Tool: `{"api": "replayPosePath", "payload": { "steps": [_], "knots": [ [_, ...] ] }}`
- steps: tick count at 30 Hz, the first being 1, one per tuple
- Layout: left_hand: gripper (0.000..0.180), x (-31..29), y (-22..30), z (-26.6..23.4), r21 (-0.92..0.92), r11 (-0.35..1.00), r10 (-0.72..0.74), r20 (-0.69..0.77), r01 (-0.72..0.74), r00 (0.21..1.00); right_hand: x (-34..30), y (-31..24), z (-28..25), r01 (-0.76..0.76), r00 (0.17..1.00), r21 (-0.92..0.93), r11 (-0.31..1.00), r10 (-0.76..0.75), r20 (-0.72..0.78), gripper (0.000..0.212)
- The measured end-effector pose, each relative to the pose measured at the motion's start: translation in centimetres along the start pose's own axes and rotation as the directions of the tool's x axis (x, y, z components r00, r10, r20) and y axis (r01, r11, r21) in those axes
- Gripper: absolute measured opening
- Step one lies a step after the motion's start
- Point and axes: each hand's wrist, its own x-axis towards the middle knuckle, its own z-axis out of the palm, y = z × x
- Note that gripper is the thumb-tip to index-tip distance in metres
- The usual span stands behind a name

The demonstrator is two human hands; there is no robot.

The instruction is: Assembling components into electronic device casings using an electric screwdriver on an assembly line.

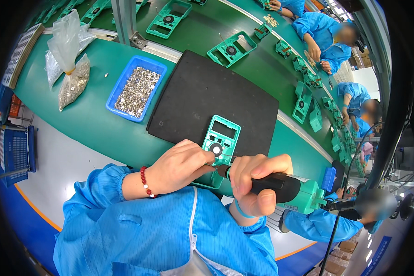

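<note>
My right hand (248, 181) is wrapped round a green and black electric screwdriver (292, 193), which lies nearly level with its tip toward the left. My left hand (181, 161) is closed in a pinch at that tip; whatever its fingers hold is too small or hidden to name. Just beyond both hands sits a green plastic housing (223, 130) with a rectangular window and a round black speaker (215, 149) with a pale centre. Its far part rests on a black mat (211, 92), while my hands partly cover its near part.
A blue tray of small screws (138, 92) stands left of the mat, with a bag of small metal parts (74, 83) farther left. Beyond runs a green conveyor (262, 69) carrying similar housings (232, 48). Co-workers in blue (326, 37) sit along its far side.
</note>
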Motion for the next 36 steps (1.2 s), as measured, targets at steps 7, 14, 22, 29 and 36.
{"api": "replayPosePath", "payload": {
  "steps": [7,14,22,29,36],
  "knots": [
    [0.036,0.1,0.7,0.1,-0.021,0.999,-0.050,-0.007,0.050,0.999,-0.1,-0.1,-0.1,-0.013,0.999,0.013,1.000,0.013,0.037,0.043],
    [0.036,-0.5,0.7,0.7,-0.015,1.000,-0.025,-0.107,0.024,0.994,-0.2,0.2,0.0,-0.014,0.997,-0.009,1.000,0.015,0.074,0.043],
    [0.044,-1.4,1.2,0.0,0.246,0.968,0.004,0.183,-0.050,0.983,0.5,3.9,-1.0,0.112,0.989,-0.244,0.963,-0.131,-0.063,0.042],
    [0.064,-2.0,1.2,1.1,0.342,0.938,-0.057,0.311,-0.055,0.949,1.2,5.8,-0.9,0.035,0.998,-0.182,0.983,-0.044,-0.050,0.037],
    [0.061,-2.2,1.1,1.1,0.367,0.928,-0.070,0.326,-0.058,0.943,1.4,6.7,-1.2,0.026,0.999,-0.150,0.988,-0.030,-0.026,0.036]
  ]
}}
